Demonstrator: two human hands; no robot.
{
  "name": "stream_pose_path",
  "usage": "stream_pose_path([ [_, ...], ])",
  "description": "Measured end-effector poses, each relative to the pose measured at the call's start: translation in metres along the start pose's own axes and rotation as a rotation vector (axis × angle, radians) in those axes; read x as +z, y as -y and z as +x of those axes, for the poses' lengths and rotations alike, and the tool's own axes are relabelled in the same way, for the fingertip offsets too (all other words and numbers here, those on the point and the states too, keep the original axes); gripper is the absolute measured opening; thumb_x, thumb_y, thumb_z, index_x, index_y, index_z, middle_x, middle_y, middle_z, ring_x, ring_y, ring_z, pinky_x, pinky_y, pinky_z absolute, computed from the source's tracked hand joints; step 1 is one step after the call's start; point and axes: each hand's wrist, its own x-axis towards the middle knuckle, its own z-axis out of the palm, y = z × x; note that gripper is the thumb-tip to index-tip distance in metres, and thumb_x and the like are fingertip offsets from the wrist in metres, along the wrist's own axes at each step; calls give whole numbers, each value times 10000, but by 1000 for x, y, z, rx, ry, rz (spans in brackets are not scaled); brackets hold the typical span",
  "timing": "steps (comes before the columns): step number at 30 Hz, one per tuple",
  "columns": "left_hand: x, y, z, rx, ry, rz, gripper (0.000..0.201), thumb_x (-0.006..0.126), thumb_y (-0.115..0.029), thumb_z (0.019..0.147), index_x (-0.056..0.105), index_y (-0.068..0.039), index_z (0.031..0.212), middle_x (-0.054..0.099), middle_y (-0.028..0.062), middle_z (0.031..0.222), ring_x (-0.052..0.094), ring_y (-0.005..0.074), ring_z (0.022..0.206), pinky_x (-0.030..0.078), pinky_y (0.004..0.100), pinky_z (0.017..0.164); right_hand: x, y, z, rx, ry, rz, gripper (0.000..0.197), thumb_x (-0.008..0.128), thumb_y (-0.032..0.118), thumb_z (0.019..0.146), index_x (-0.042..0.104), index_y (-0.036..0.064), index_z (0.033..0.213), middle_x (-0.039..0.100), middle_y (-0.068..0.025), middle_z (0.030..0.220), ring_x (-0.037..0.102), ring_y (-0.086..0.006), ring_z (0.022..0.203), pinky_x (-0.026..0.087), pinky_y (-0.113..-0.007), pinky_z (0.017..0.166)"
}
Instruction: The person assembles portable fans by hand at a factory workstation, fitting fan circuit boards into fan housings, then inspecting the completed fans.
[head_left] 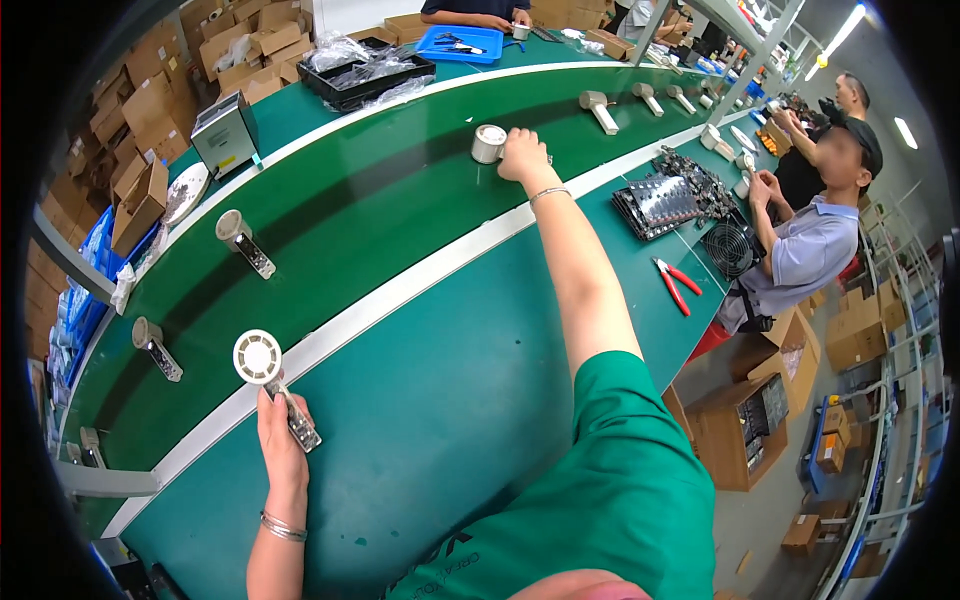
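My left hand (283, 440) is closed round the handle of a partly assembled, hair-dryer-shaped appliance (258, 358). Its round white head has a spoked vent and faces up, and a circuit board shows along the open handle. My right arm is stretched far out over the green conveyor belt (370, 190). There my right hand (524, 157) is closed on the handle end of a similar appliance (488, 145), whose pale cylindrical head sticks out to the left. The fingers hide most of that handle.
More such appliances lie along the belt, including one with an exposed board (240, 240). Red-handled pliers (679, 286), a stack of black parts (655, 207) and a round black grille (731, 249) lie on the bench at right. A co-worker (810, 240) works beside them. A cardboard box (735, 435) stands below.
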Motion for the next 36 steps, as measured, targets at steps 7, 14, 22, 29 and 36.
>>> stream_pose_path([
  [7,-13,0,-8,1,-13,-35,399,398,-274,959,412,-15,1263,483,22,699,437,65,575,376,188,503,-1,6,4,-3,130,86,374,648,218,681,634,16,996,646,-155,1020,626,-285,964,490,-395,833],
  [14,-16,-6,-15,-19,30,-144,349,415,-251,945,459,-6,1190,505,37,716,462,75,591,392,195,492,-15,31,-31,-32,69,455,381,664,311,662,614,17,900,649,-184,914,631,-319,881,505,-378,771],
  [22,-27,-12,-44,-111,-3,-202,384,433,-249,946,432,-18,1253,501,29,721,468,67,612,426,197,487,-54,96,-125,-227,30,563,265,598,136,716,537,-10,929,640,-222,826,628,-370,816,501,-435,746],
  [29,-26,-7,-57,-170,-22,-297,366,430,-261,956,440,-21,1232,502,25,715,467,69,609,422,198,486,-68,136,-154,-217,112,559,397,580,353,781,574,-35,868,642,-199,738,644,-349,715,524,-416,658],
  [36,-27,-3,-62,-191,36,-269,364,449,-263,950,447,-8,1209,503,31,711,464,68,602,412,203,481,-40,162,-163,-303,-132,446,513,621,362,757,485,-28,1062,625,-129,663,651,-262,636,519,-382,551],
])
